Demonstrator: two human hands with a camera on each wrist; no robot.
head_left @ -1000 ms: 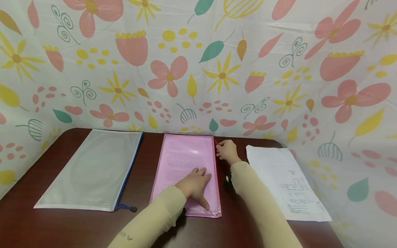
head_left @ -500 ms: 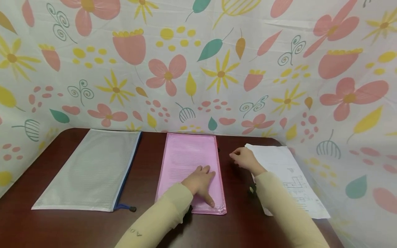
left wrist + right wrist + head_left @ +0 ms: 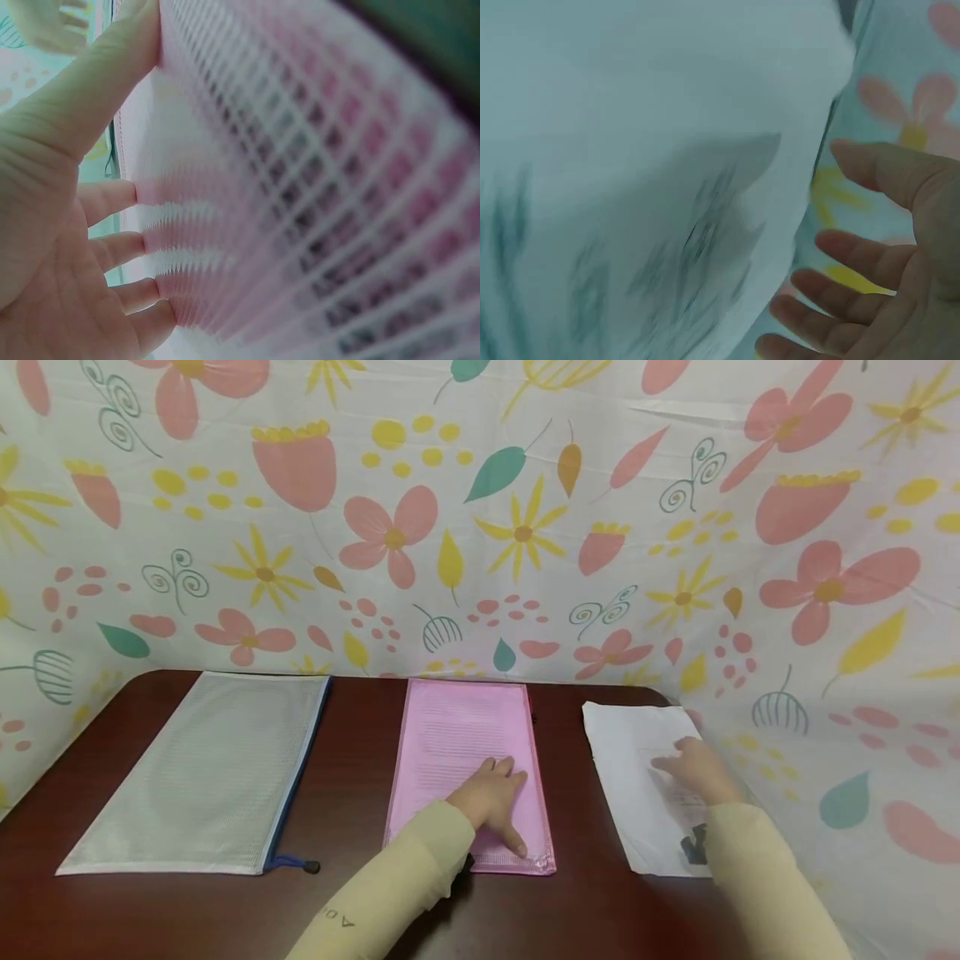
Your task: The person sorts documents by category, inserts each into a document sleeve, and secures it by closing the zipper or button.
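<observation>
A pink mesh zip pouch [image 3: 468, 718] with printed paper inside lies flat in the middle of the table. My left hand [image 3: 491, 797] rests on its lower right part, fingers spread and straight; the left wrist view shows those fingertips [image 3: 154, 289] touching the ribbed mesh. Over the right half of a white printed sheet [image 3: 626, 768] hovers my right hand [image 3: 701, 768]. In the right wrist view its fingers are relaxed and apart from the paper [image 3: 645, 97], holding nothing. The arm hides the sheet's lower right part.
On the left of the brown table [image 3: 352, 777] lies a greyish-white mesh zip pouch [image 3: 217, 768] with a blue edge and blue zip pull [image 3: 292, 862]. A flowered cloth [image 3: 480, 602] hangs along the back and sides.
My right hand has left the pink pouch's right edge, where the zip is, and moved right over the white sheet. My left hand stays on the pouch. The head view has shifted slightly.
</observation>
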